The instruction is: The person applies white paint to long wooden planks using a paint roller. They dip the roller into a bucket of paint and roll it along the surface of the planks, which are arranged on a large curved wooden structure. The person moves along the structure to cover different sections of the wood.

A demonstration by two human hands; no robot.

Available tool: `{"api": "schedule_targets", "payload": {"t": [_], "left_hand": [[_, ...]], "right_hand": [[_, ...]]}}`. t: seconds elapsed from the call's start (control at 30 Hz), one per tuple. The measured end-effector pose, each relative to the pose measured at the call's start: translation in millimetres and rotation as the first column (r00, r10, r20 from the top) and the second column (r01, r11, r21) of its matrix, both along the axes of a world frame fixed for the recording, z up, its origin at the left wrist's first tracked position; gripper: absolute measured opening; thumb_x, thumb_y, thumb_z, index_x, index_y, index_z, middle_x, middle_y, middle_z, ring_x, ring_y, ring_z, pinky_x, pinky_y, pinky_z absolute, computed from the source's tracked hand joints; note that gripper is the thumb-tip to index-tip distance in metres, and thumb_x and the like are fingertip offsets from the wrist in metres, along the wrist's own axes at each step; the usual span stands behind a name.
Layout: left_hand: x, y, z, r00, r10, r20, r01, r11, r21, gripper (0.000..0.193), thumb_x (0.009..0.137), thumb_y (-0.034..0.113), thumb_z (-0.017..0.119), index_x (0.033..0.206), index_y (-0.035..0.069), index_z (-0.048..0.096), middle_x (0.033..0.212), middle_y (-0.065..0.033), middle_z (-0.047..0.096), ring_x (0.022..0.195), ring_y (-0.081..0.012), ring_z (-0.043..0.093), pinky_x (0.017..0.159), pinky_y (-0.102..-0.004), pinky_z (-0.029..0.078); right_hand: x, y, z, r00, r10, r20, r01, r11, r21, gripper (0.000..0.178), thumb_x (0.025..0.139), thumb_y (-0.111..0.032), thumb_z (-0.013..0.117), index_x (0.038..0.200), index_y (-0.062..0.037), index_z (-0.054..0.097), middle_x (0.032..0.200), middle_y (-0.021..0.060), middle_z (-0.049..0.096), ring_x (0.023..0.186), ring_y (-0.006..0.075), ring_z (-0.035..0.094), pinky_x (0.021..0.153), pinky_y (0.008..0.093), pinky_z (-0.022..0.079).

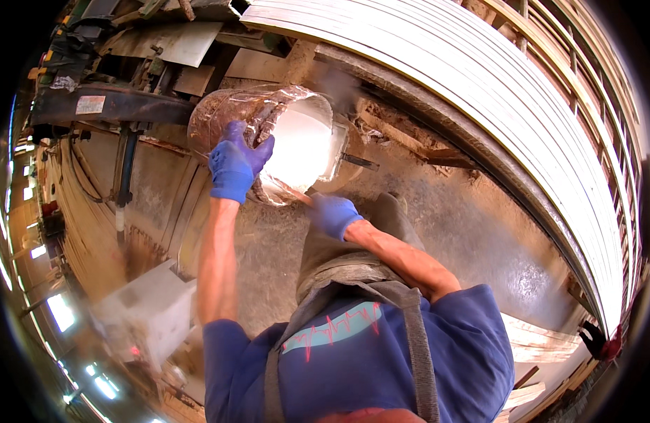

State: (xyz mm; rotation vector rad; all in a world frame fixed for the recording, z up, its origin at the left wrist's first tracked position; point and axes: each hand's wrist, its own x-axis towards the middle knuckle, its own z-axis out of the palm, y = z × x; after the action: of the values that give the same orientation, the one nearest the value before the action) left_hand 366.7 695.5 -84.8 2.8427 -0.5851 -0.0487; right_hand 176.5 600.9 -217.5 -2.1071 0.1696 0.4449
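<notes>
Fingers of the left hand lie spread on a brown tub; those of the right hand are folded on a thin stick

The tub lies in the far part of the scene, just left of the middle, with its round mouth turned toward the right. Its outer wall looks wrapped in creased, glossy film. Glare washes out the white inside, so what it contains cannot be made out, and the tub's far end is out of sight.

On the left hand, in a blue-violet glove, thumb and fingers stand well apart, touching the wall near the mouth; some fingertips are hidden by the hand itself. The right hand, in a blue glove, is blurred, its fingers together around the stick's near end, their tips out of sight. The stick's other end reaches the near edge of the mouth, where its tip is hard to tell.

Right of the tub a dark flat bar juts out, partly hidden behind it. To the left, a dark metal beam bears a pale label. Long white boards sweep across the far right, cut off by the picture's rim. Nearer, a grey apron covers part of a dark blue shirt. A pale shape at the near left is too blurred to identify.
</notes>
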Motion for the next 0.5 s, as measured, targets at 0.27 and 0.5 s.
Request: {"api": "schedule_targets", "payload": {"t": [0.27, 0.5], "left_hand": [[65, 49, -12, 0.980, -0.006, -0.199, -0.031, 0.983, -0.180, 0.065, 0.069, 0.044, 0.075, 0.108, -0.006, 0.058, 0.096, -0.0257, 0.066, 0.089, -0.0352, 0.066, 0.079, -0.0403, 0.050], [92, 76, -18, 0.889, -0.064, -0.453, -0.179, 0.863, -0.473, 0.036, 0.076, 0.020, 0.078, 0.091, -0.006, 0.057, 0.078, -0.0037, 0.059, 0.070, -0.0121, 0.053, 0.063, -0.0286, 0.047]], "right_hand": [[20, 32, 5, 0.995, -0.019, -0.100, 0.000, 0.983, -0.185, 0.026, 0.086, -0.018, 0.049, 0.107, -0.0035, 0.054, 0.091, 0.0201, 0.065, 0.086, 0.0365, 0.064, 0.073, 0.0469, 0.049], [-17, 8, 63, 0.992, -0.127, -0.021, 0.113, 0.937, -0.330, 0.049, 0.083, -0.016, 0.051, 0.131, -0.0062, 0.045, 0.094, 0.0224, 0.064, 0.087, 0.0375, 0.062, 0.075, 0.0468, 0.050]]}}
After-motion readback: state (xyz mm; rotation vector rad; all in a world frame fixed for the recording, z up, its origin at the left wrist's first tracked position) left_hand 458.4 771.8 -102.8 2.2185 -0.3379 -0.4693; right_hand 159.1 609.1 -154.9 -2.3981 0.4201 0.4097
